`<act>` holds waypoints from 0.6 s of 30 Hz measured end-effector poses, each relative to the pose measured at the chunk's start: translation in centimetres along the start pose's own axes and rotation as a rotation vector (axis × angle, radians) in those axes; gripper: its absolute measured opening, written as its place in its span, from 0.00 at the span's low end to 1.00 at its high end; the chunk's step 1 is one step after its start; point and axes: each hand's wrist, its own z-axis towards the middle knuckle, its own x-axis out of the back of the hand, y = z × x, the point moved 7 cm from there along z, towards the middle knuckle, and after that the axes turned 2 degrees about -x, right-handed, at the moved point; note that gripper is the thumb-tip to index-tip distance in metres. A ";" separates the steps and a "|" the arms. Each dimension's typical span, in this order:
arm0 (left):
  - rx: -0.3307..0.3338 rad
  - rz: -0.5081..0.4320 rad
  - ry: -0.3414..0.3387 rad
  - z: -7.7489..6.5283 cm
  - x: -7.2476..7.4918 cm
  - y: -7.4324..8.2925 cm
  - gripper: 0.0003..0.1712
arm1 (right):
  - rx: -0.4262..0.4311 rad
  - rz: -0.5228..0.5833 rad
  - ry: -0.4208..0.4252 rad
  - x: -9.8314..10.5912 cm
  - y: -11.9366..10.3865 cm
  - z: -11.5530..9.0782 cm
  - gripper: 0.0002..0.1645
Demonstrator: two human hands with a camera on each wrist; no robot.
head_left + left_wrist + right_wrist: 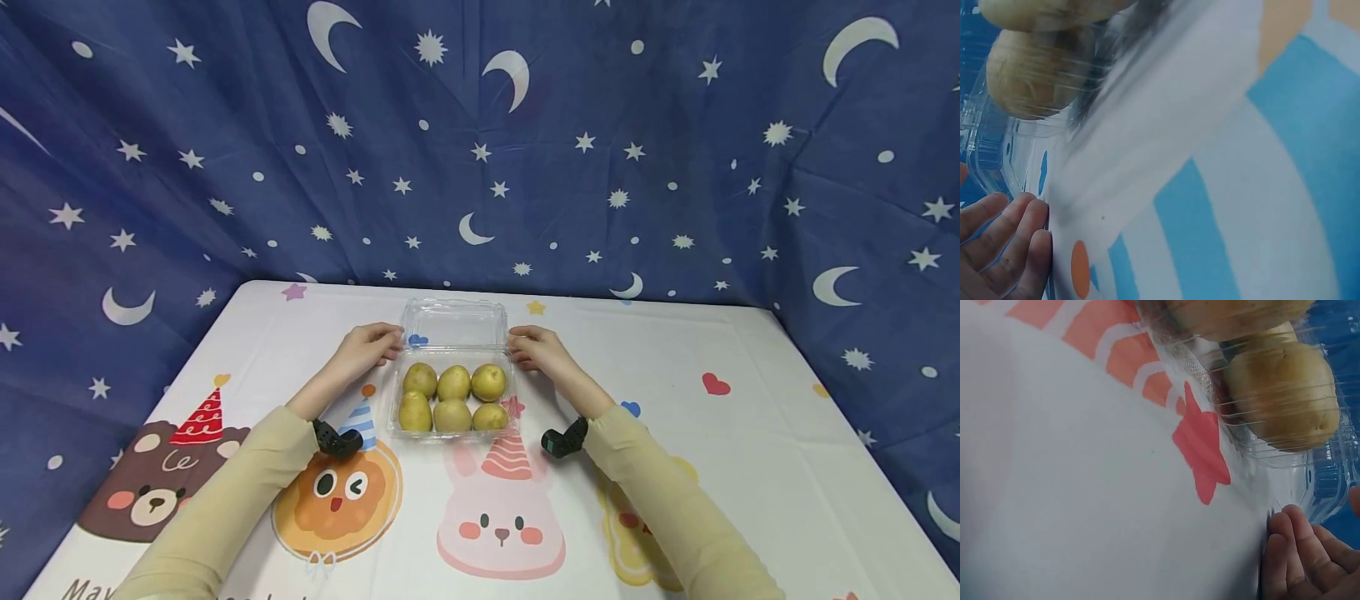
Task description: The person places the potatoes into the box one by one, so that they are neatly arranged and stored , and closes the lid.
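A clear plastic clamshell box (395, 400) stands on the table with its lid (457, 321) folded back, away from me. Inside lie several smooth, oval, yellowish-brown pieces of produce that look like small potatoes (453, 383), set in two rows. At the lid's left side is my left hand (369, 343), its fingertips (1035, 209) by the lid's corner and close to the tabletop. My right hand (542, 350) mirrors it on the right, with fingers (1297, 534) extended beside the lid's edge. The wrist views show a gap between thumb and fingers on each hand.
A white cloth with cartoon animals covers the table (750, 450). Behind it hangs a dark blue curtain (555, 208) with moons and stars. Each wrist carries a small black camera (339, 440).
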 end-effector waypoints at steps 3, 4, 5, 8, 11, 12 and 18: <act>0.003 0.001 0.002 0.1 0.0 0.0 0.24 | -0.006 0.001 0.008 0.0 -0.1 0.1 0.27; 0.002 -0.002 0.001 0.2 -0.1 -0.1 0.23 | -0.009 0.003 0.010 0.0 0.0 0.2 0.27; 0.001 -0.006 -0.001 0.2 -0.1 -0.1 0.23 | -0.010 0.007 0.013 -0.1 0.0 0.3 0.26; -0.001 -0.025 -0.006 0.3 -0.2 -0.3 0.24 | -0.010 0.009 0.017 0.0 0.0 0.4 0.26; -0.007 -0.040 -0.002 0.3 -0.2 -0.2 0.24 | -0.001 0.010 0.017 -0.1 -0.1 0.4 0.26; -0.008 -0.045 0.003 0.3 -0.2 -0.2 0.23 | 0.004 0.009 0.015 -0.1 -0.2 0.4 0.26; -0.017 -0.060 0.032 0.3 0.0 0.2 0.23 | 0.051 0.020 0.028 0.1 -0.6 0.4 0.27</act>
